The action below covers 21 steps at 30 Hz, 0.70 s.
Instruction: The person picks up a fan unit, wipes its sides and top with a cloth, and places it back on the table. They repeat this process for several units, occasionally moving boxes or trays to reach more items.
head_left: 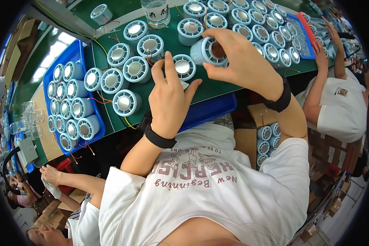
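Pale-blue cylinder (197,53) tilted over green surface (212,87), gripped between thumb and fingers of right hand (247,57). Left hand (168,98) beside second cylinder (184,68), thumb and index finger apart; white scrap (184,85) between, cannot tell whether pinched. Blue tray (78,50) of similar cylinders at left.

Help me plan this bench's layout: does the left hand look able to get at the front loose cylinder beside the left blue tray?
Probably yes: the left hand is just right of that cylinder, with green tabletop between; other loose cylinders stand farther back. Whether the hand's grip is free is unclear.
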Available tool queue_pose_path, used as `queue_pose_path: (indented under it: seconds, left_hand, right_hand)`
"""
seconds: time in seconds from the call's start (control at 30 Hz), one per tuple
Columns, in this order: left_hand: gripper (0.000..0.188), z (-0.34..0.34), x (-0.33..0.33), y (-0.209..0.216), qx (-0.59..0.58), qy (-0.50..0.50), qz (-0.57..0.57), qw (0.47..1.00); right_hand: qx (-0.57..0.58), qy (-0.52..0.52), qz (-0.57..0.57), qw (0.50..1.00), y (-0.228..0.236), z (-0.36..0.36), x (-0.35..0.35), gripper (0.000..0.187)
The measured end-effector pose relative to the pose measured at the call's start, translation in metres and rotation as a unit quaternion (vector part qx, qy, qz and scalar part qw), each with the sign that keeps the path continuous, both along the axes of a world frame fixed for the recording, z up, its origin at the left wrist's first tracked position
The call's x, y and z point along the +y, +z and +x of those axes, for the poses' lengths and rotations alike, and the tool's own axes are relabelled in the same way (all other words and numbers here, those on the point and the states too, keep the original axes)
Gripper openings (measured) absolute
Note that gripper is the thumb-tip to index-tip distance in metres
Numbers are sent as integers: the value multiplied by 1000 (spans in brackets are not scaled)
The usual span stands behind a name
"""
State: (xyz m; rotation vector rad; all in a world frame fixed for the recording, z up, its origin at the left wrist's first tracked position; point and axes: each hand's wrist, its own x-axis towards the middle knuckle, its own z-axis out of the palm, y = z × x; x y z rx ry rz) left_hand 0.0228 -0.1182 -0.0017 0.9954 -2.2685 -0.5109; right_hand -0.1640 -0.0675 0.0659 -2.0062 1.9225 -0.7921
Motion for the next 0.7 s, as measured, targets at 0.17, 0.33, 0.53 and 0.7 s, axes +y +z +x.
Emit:
queue_pose_path:
  seconds: [0.17,0.33,0.53,0.7]
  left_hand:
    - [71,12,-5,0,17,-17,-9,1000]
    - [65,40,4,21,105,-18,-17,994]
    - [65,60,1,40,280,-104,214,930]
    - [66,61,-2,47,333,-121,422,835]
  right_hand:
    - [27,57,-27,998,-14,-12,-25,57]
    - [213,81,-97,969,-33,-9,-31,55]
    - [290,36,-159,943,-6,4,-11,47]
    - [176,41,-86,980,22,9,16,40]
